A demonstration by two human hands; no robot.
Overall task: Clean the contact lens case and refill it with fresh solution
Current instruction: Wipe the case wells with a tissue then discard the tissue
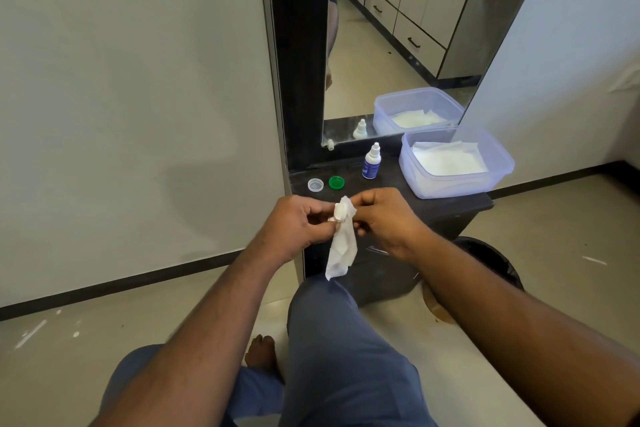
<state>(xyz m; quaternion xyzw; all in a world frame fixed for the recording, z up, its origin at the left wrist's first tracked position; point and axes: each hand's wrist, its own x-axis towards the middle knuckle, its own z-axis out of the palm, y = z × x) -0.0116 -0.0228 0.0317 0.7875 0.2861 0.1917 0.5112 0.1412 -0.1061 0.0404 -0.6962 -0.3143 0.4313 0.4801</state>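
From my remote seat I see both hands meet just in front of the dark shelf (450, 208). My left hand (298, 222) pinches a small white piece, which I take to be the contact lens case (334, 218), though the tissue hides most of it. My right hand (377, 215) has its fingers curled on the white tissue (341, 246), pressing the top into the case while the rest hangs loose.

The risks I judge from here: the case is small and held over my lap, off the shelf edge, so a slip of the pinch would drop it to the floor. The tissue may shed lint into the well. The two caps, the clear cap (315, 184) and the green cap (336, 182), lie open side up near the front edge, where a sweeping wrist could knock them off. The solution bottle (372, 163) stands upright just beside the plastic tub of tissues (498, 177); a careless reach could tip it.
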